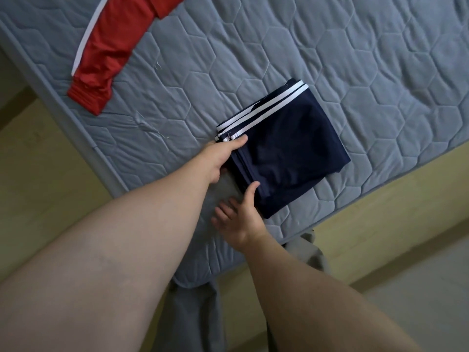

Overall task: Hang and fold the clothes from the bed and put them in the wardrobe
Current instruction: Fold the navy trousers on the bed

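Gripping the near left corner of the navy garment [286, 153], your left hand [220, 158] has its thumb laid on top of the cloth by the white stripes [264, 110], and its fingers curl in under the stacked layers, so the hand is clamped on that corner. Your right hand [241, 219] sits just nearer, at the garment's near edge: its thumb rests on the top of the navy cloth, while its fingers lie straight and spread apart over the mattress [330, 59], holding nothing. You cannot tell whether those fingertips touch the quilting. The navy garment is folded into a neat rectangle, several layers thick, and lies flat on the mattress near its near edge, with the stripes running along its far left side. The red garment [106, 54], with one white stripe, lies unfolded at the far left of the mattress, well apart from the navy one, its cuff reaching close to the mattress's left edge. The mattress is grey, quilted in hexagons, and bare of sheets. Pale wood of the bed frame [380, 207] shows beyond its left and right edges, and a light floor [418, 288] lies at the near right.
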Available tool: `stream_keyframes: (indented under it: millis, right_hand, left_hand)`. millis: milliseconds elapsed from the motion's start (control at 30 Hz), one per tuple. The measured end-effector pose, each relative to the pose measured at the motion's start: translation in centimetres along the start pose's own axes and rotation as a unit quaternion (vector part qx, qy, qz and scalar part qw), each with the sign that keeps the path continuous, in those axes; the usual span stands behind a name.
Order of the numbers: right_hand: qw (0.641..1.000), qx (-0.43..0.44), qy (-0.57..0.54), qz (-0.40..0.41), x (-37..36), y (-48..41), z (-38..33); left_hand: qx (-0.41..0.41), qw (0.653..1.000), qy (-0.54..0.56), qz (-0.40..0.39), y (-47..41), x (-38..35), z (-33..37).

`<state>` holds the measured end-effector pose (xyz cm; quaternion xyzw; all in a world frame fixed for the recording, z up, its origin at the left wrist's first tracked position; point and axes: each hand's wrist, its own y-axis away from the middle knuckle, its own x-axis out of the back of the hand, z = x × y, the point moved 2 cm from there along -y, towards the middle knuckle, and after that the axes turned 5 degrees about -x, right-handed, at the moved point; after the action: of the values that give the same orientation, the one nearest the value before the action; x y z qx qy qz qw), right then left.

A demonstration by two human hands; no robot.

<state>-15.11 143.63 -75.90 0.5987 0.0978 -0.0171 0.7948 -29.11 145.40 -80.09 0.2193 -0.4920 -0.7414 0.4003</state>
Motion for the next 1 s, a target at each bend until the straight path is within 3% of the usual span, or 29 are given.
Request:
stream_keyframes:
  millis: [200, 400, 667, 867, 1000]
  right_hand:
    - [0.976, 0.072, -0.200, -0.056, -3.1, 1.3, -1.8]
    - [0.964, 0.141, -0.224, -0.021, -4.1, 5.6, -1.3]
    - [0.963, 0.243, -0.042, 0.109, -8.8, 21.5, 5.3]
    - [0.938, 0.315, 0.111, 0.095, -15.5, 30.5, 15.0]
    - [0.907, 0.357, 0.218, 0.045, -20.5, 34.9, 20.5]
  left_hand:
    - [-0.029, 0.999, 0.028, 0.022, 2.2, -0.2, 0.8]
    - [-0.039, 0.996, 0.052, 0.057, 8.8, 0.4, 2.7]
    - [0.016, 0.985, 0.166, 0.050, 24.6, 9.0, 5.4]
    - [0.025, 0.975, 0.219, 0.019, 37.1, 19.4, 7.2]
    - [0.017, 0.947, 0.319, 0.005, 44.6, 26.7, 7.9]
